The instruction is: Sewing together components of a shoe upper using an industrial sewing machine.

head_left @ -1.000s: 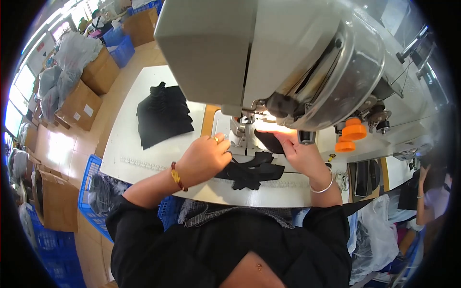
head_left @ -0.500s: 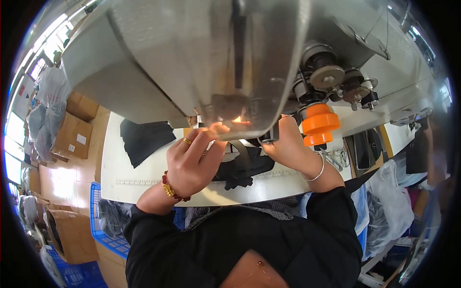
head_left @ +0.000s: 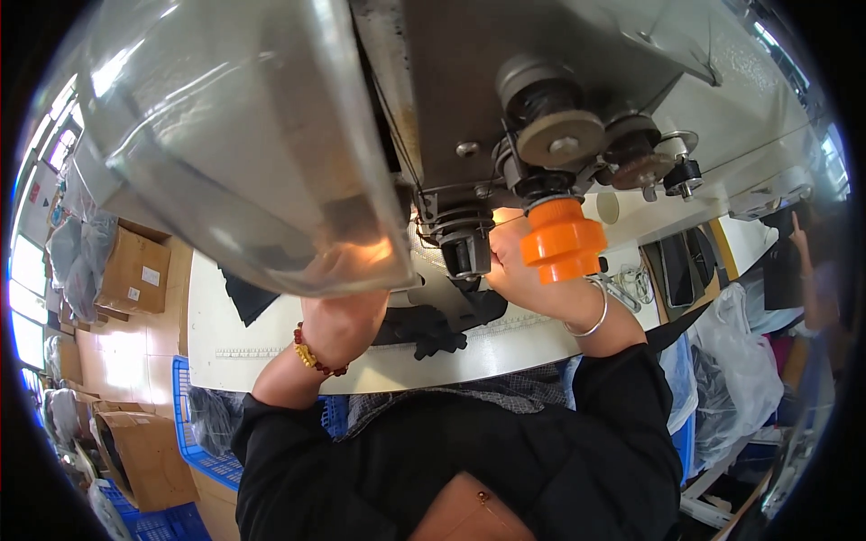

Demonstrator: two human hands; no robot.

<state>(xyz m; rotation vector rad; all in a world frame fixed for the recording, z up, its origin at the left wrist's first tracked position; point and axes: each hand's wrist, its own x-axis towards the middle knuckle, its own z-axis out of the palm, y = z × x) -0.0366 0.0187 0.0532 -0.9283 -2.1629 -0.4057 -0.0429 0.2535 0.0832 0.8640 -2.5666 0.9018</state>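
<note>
I see black, irregular fabric pieces (head_left: 424,329) on the white table (head_left: 212,311), near side, between left hand (head_left: 341,317) and right hand (head_left: 525,275). Long axis left-right; neither hand clearly nearer. Grey metal sewing machine (head_left: 451,81) hides both sets of fingers: can't tell grip.

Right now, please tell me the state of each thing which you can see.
Left hand: partly behind clear cover, grip unclear
Right hand: partly behind orange knob, grip unclear
Sewing machine: lit underneath; running or stopped, cannot tell
Loose black cut pieces: overlapping on white table
Left black pieces: partly hidden
Blue plastic basket: holding dark plastic-wrapped contents
Lower cardboard box: open
</note>
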